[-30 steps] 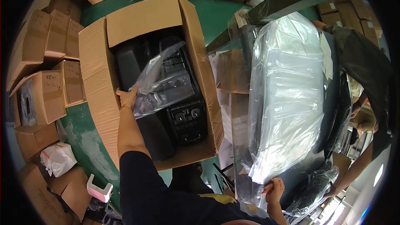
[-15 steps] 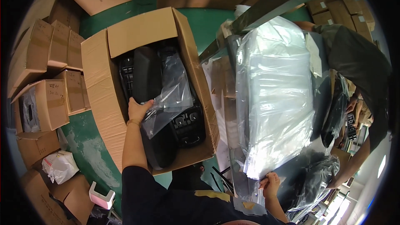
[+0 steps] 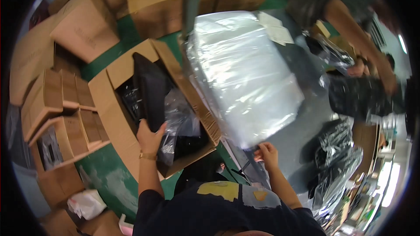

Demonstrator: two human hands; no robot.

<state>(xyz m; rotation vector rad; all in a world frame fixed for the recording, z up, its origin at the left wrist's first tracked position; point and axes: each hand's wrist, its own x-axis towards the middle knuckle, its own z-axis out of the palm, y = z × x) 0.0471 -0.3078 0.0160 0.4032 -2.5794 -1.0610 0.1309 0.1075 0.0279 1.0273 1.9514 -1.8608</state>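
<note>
My left hand (image 3: 151,139) grips the near end of a long black padded piece (image 3: 150,91), fingers and thumb closed around it. The piece is tilted up from an open cardboard box (image 3: 104,112), its far end above the flap. Beside it in the box lie a crumpled clear plastic bag (image 3: 178,116) and black plastic parts (image 3: 127,96), partly covered. My right hand (image 3: 267,155) pinches the near corner of a thick stack of clear plastic bags (image 3: 245,78) on the grey table (image 3: 291,142). How many bags it has hold of cannot be made out.
At the table's far right, a co-worker's arms (image 3: 356,30) reach over a black bagged item (image 3: 363,96). More plastic-wrapped black items (image 3: 334,161) lie nearer. An upright post (image 3: 191,6) stands at the table's left edge. Stacked cartons (image 3: 65,126) line the left.
The black padded piece, which lay in the box, is now raised and tilted in my left hand. My right hand stays at the bag stack's corner. The view has swung to the right.
</note>
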